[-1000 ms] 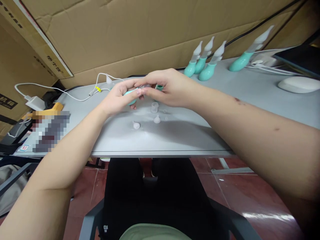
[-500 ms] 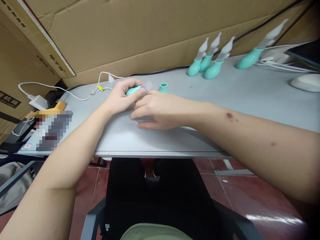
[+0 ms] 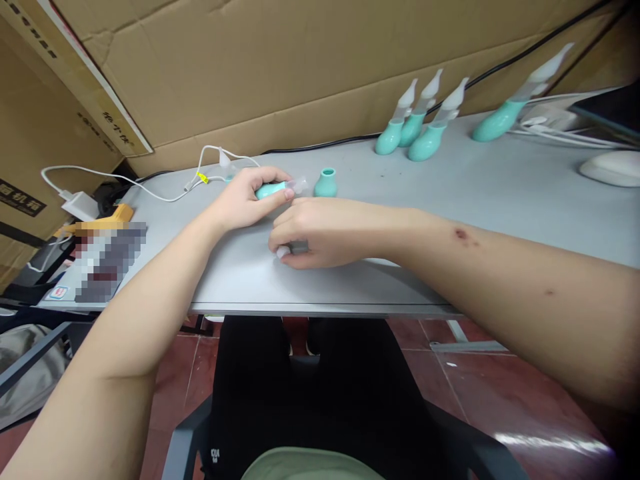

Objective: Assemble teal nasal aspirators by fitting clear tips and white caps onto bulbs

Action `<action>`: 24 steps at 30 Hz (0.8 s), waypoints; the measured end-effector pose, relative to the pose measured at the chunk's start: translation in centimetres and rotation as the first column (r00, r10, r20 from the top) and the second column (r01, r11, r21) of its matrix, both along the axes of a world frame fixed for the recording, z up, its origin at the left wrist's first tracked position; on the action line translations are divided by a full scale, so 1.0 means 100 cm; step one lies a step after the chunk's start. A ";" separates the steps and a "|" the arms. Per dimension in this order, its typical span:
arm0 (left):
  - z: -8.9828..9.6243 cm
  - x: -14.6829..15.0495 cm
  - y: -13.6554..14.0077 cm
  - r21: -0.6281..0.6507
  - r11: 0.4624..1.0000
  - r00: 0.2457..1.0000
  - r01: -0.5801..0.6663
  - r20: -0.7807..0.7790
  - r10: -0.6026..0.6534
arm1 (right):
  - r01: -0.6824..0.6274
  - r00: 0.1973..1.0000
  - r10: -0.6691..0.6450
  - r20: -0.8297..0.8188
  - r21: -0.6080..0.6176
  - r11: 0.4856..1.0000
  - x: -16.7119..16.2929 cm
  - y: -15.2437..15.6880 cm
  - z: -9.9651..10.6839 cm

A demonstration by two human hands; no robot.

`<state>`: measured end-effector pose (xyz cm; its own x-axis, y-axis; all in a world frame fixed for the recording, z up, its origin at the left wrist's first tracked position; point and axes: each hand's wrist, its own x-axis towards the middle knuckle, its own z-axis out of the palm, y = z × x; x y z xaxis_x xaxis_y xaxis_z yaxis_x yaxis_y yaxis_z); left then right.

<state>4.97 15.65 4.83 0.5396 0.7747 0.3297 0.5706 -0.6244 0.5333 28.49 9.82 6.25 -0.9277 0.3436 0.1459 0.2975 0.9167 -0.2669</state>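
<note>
My left hand (image 3: 245, 197) lies on the table, closed around the teal bulb (image 3: 271, 191) of a nasal aspirator. A clear tube (image 3: 299, 185) sticks out of that bulb toward the right. My right hand (image 3: 315, 233) is just in front, its fingers curled and pinching a small white tip (image 3: 283, 252); how far the piece reaches under the palm is hidden. Behind the right hand a loose teal bulb (image 3: 326, 183) stands upright with its round mouth open. A white nozzle (image 3: 224, 159) shows beyond my left hand, near a white cable.
Several assembled nasal aspirators (image 3: 425, 140) stand at the back right, before a cardboard wall (image 3: 300, 73). A white mouse (image 3: 613, 167) lies at the far right. To the left are a white charger (image 3: 80, 205), a yellow tool (image 3: 117, 217) and the cable.
My right hand has drawn slightly toward me and its fingers have curled in, with the white tip now showing between them. More of the loose teal bulb is visible.
</note>
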 end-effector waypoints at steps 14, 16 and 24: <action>0.001 0.002 -0.002 -0.089 0.996 0.996 0.007 0.094 0.001 | -0.170 0.688 -0.039 -0.724 -0.214 0.962 0.021 0.036 -0.003; 0.000 0.003 -0.003 -0.105 0.994 0.996 0.000 0.088 0.009 | -0.146 0.648 -0.132 -0.750 -0.293 0.945 0.019 0.040 -0.005; 0.004 0.003 -0.007 -0.094 0.995 0.997 -0.028 0.063 0.034 | 0.050 0.596 -0.313 -0.740 -0.355 0.933 0.020 0.041 -0.005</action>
